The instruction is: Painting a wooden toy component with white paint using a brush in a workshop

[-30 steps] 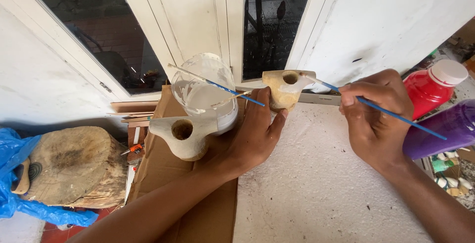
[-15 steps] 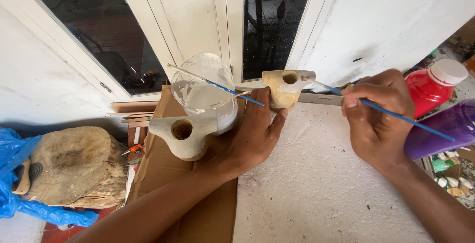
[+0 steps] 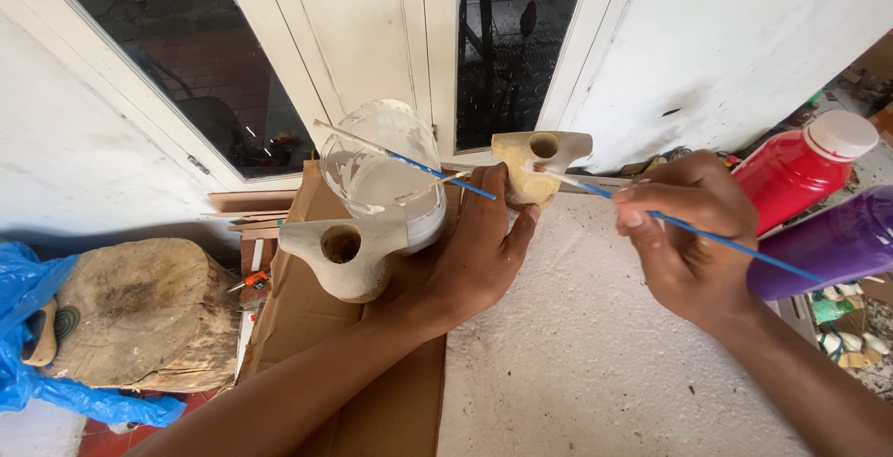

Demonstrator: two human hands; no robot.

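While the left hand [image 3: 474, 252] grips a small tan clay piece [image 3: 535, 164] with a round hole in its top, holding it up just in front of the dark window pane, the right hand [image 3: 693, 238] pinches a thin blue-handled brush [image 3: 679, 223] whose tip touches that piece's right side near the hole. A second, paler clay piece [image 3: 344, 254] with a similar hole sits to the left, touching the left wrist and resting against a clear plastic jar [image 3: 386, 178] smeared with white paint; another blue brush [image 3: 414, 161] lies across the jar's mouth. Both stand on brown cardboard [image 3: 391, 410] beside a rough white surface [image 3: 595, 364]. At the far right lie a red paint bottle [image 3: 800, 167] with a white cap and a purple bottle [image 3: 833, 243], just beside the right hand. At the near left, a wood stump [image 3: 139, 313] rests by blue plastic sheeting [image 3: 37, 327].
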